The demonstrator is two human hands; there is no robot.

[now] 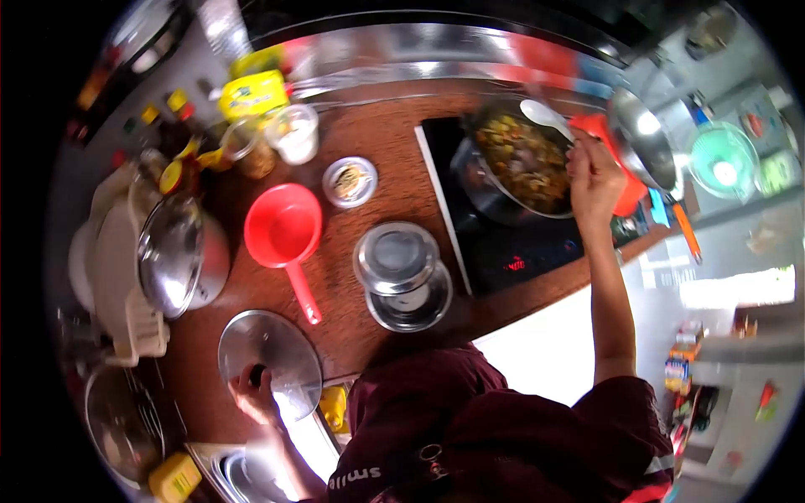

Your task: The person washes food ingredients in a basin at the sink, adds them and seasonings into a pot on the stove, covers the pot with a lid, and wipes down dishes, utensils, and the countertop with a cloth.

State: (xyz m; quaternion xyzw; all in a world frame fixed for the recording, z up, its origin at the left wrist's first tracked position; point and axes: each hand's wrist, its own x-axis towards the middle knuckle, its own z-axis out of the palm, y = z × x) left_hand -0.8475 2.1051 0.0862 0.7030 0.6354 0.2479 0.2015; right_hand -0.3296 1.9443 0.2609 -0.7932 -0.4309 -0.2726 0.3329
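My right hand (595,172) grips the handle of a white spoon (543,115), whose bowl is raised above the far rim of the pot. Chunky mixed food (520,155) fills much of that metal pot (482,193), which stands on a black induction cooktop (495,251) with a lit red display. At the lower left, my left hand (254,398) has its fingers closed around the dark knob of a glass lid (281,356). The lid is at the counter's front edge; I cannot tell whether it rests there or is lifted.
A red dipper (283,222), stacked steel bowls (398,260) and a small container (350,182) stand mid-counter. A lidded pot (180,256) is at left, with jars (293,134) behind. Right of the cooktop are a steel pan (641,134) and a green basket (723,159).
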